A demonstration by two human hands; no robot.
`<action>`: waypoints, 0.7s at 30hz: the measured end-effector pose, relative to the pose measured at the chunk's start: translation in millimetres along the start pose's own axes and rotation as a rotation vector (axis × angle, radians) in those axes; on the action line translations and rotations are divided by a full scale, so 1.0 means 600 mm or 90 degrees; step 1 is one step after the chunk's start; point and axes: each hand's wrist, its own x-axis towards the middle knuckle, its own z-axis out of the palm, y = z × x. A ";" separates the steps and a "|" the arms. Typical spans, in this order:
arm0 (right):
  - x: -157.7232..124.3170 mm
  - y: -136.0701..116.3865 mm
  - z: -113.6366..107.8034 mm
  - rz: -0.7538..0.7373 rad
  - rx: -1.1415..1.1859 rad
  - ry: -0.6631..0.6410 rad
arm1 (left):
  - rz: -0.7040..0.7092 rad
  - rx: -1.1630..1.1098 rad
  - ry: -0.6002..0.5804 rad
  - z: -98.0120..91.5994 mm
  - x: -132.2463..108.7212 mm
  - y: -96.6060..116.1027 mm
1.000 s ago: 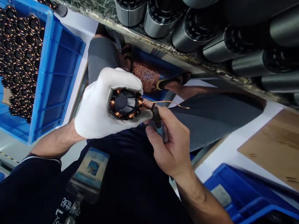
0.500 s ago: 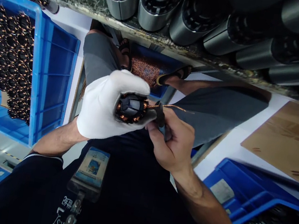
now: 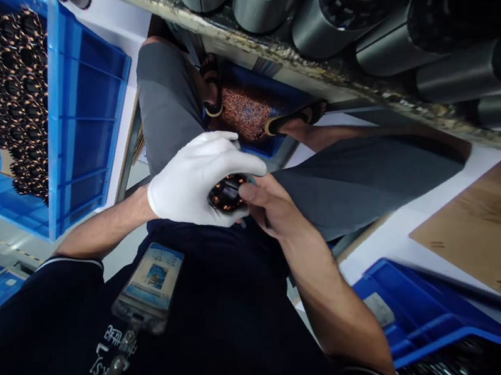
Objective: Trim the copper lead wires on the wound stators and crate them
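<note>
My left hand (image 3: pixel 204 177), in a white glove, is wrapped around a motor stator (image 3: pixel 222 199), a black ring with copper windings. The stator's open end faces up toward me. My bare right hand (image 3: pixel 271 206) has its thumb over the stator's right edge, its other fingers curled behind and mostly hidden. A small teal bit shows between the right thumb and forefinger; what it belongs to is unclear. Both hands are held together above my lap.
To the left, a blue crate (image 3: pixel 56 119) holds several wound stators (image 3: pixel 20 81). Metal cylinders (image 3: pixel 260 8) line the bench edge (image 3: pixel 131 7) ahead. A tray of copper scraps (image 3: pixel 243 110) lies between my feet. Right are cardboard (image 3: pixel 487 225) and a blue bin (image 3: pixel 404 300).
The dark tool and the loose copper wire at my right hand no longer show. My right thumb has moved onto the stator, and the left hand has shifted slightly right with it.
</note>
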 end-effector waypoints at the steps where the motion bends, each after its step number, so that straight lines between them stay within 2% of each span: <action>1: -0.005 -0.003 -0.002 -0.017 -0.016 0.017 | 0.007 0.004 -0.010 -0.002 0.001 0.001; 2: -0.011 -0.005 -0.006 -0.044 -0.044 0.043 | 0.003 0.016 -0.008 -0.006 0.001 0.002; 4: -0.025 -0.012 -0.016 -0.120 -0.123 0.107 | -0.030 0.048 0.046 -0.021 -0.004 0.003; 6: -0.039 -0.017 -0.024 -0.201 -0.218 0.170 | -0.111 0.018 0.089 -0.035 -0.011 0.002; 7: -0.045 -0.020 -0.024 -0.241 -0.264 0.196 | -0.167 -0.045 0.067 -0.039 -0.014 0.001; 8: -0.049 -0.022 -0.021 -0.283 -0.306 0.212 | -0.227 -0.139 0.012 -0.039 -0.014 0.001; 11: -0.059 -0.035 0.000 -0.377 -0.402 0.207 | -0.355 -0.475 -0.216 -0.021 -0.002 0.003; 13: -0.067 -0.050 0.016 -0.406 -0.456 0.185 | -0.383 -0.611 -0.269 -0.004 0.012 0.010; 16: -0.089 -0.082 0.025 -0.416 -0.577 0.168 | -0.403 -0.656 -0.211 0.007 0.028 0.025; 19: -0.117 -0.113 0.016 -0.433 -0.739 0.146 | -0.374 -0.555 -0.140 -0.003 0.035 0.036; 21: -0.134 -0.127 0.006 -0.429 -0.822 0.122 | -0.337 -0.482 -0.130 -0.012 0.038 0.039</action>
